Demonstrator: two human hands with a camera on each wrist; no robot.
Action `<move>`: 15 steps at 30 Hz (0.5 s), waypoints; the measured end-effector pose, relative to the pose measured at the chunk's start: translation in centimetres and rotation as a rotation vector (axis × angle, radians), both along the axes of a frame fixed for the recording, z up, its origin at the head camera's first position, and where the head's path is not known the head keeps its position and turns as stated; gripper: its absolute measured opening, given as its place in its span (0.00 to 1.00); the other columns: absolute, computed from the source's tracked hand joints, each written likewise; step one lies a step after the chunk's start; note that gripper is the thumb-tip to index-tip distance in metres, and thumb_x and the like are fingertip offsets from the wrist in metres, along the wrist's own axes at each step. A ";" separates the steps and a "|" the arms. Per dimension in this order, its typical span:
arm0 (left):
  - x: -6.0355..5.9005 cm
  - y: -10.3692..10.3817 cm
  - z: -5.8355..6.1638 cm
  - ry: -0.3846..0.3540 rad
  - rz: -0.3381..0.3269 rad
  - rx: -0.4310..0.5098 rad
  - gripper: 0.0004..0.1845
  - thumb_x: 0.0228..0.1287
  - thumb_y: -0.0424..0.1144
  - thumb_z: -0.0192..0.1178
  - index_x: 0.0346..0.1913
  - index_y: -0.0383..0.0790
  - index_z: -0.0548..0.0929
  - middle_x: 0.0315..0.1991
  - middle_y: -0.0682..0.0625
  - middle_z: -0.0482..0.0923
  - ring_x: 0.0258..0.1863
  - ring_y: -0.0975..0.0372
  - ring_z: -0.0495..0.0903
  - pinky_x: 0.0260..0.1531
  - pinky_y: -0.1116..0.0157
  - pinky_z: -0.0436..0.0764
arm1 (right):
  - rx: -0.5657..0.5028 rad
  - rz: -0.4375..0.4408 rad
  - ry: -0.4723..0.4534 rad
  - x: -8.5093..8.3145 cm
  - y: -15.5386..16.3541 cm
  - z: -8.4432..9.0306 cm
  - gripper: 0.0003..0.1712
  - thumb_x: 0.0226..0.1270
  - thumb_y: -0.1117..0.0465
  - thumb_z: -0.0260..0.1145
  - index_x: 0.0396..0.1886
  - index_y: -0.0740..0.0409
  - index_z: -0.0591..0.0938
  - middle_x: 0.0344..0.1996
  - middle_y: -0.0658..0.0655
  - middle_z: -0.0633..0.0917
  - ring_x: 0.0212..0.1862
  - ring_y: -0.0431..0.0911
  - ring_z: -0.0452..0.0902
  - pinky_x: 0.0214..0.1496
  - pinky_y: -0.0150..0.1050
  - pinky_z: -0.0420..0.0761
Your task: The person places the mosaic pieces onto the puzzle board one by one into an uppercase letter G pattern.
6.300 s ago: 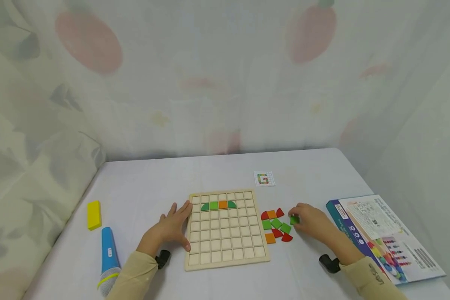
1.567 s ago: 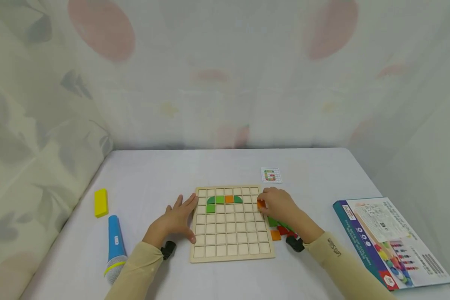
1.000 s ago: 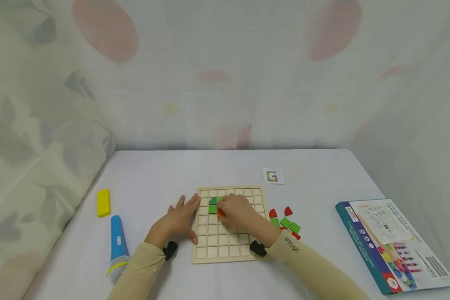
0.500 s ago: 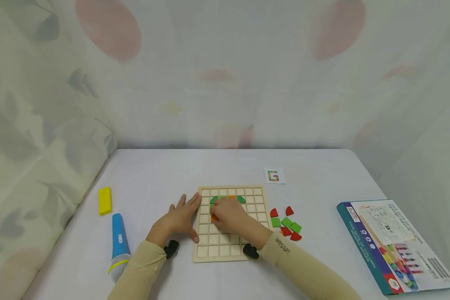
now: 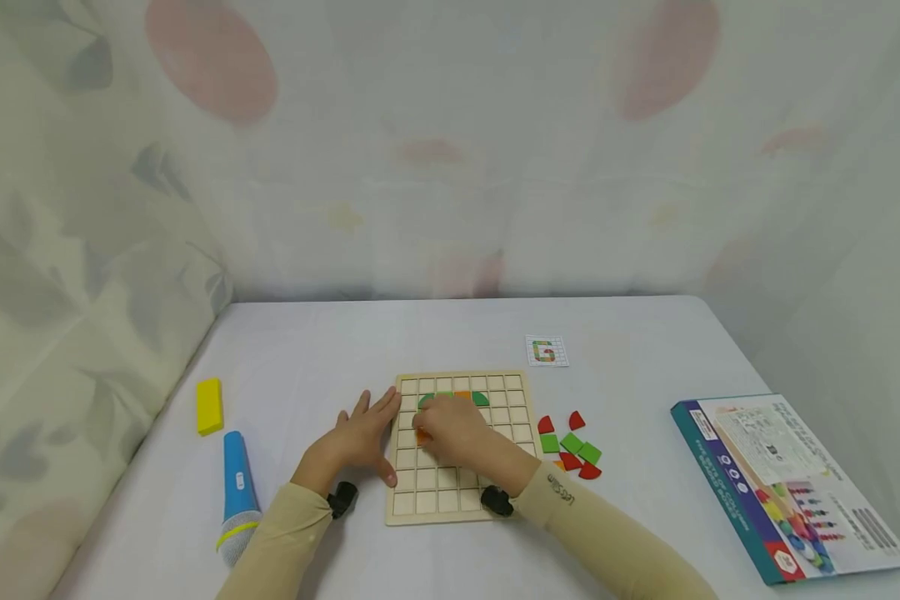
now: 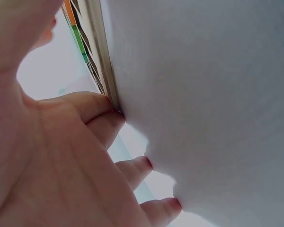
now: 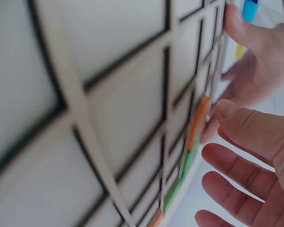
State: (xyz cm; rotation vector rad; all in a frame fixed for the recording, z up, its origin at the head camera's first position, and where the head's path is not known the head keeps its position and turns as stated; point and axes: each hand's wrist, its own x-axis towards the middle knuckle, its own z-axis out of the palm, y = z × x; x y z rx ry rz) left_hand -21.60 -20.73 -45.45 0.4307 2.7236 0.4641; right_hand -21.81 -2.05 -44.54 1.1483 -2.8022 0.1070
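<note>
A square wooden grid board (image 5: pixel 450 512) lies on the white table. My left hand (image 5: pixel 354 437) has its fingers spread along the board's left edge; in the left wrist view the fingertips (image 6: pixel 114 116) meet the board's rim. My right hand (image 5: pixel 457 433) reaches over the board at an orange square tile (image 5: pixel 423 437) near its left side. In the right wrist view this orange tile (image 7: pixel 199 122) appears to lie in a cell, with the right thumb (image 7: pixel 227 109) just beside it and the fingers extended. Dark green rounded tiles (image 5: pixel 480 399) and another orange tile (image 5: pixel 462 395) sit in an upper row.
Loose red quarter-circle tiles (image 5: pixel 590 472) and green square tiles (image 5: pixel 550 443) lie right of the board. A pattern card (image 5: pixel 547 351) is behind them. A flat box (image 5: pixel 795 492) lies far right. A toy microphone (image 5: pixel 237 483) and a yellow block (image 5: pixel 209 407) are at left.
A green tile was set into the board, then my right hand carried an orange tile left from the board's right side to the cell below it. My left hand stayed at the board's edge.
</note>
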 end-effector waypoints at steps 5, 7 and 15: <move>-0.2 0.1 -0.4 0.004 0.011 -0.014 0.71 0.13 0.55 0.76 0.70 0.45 0.46 0.71 0.50 0.38 0.67 0.42 0.34 0.55 0.34 0.42 | -0.098 -0.022 -0.019 0.1 2.1 0.9 0.15 0.50 0.51 0.68 0.39 0.47 0.83 0.35 0.44 0.81 0.37 0.39 0.75 0.37 0.33 0.76; -0.2 0.1 -0.5 0.007 0.016 -0.018 0.72 0.12 0.56 0.76 0.70 0.46 0.46 0.71 0.50 0.38 0.67 0.43 0.34 0.55 0.34 0.42 | -0.133 -0.049 -0.029 -0.1 3.3 1.1 0.15 0.50 0.51 0.68 0.40 0.47 0.83 0.35 0.44 0.81 0.37 0.40 0.75 0.36 0.34 0.76; -0.1 0.0 -0.5 0.027 0.006 -0.007 0.72 0.11 0.55 0.76 0.69 0.43 0.47 0.71 0.49 0.39 0.67 0.42 0.35 0.54 0.33 0.43 | -0.214 -0.173 -0.034 -0.2 8.7 1.0 0.17 0.47 0.53 0.70 0.39 0.50 0.83 0.36 0.47 0.81 0.39 0.42 0.77 0.36 0.35 0.76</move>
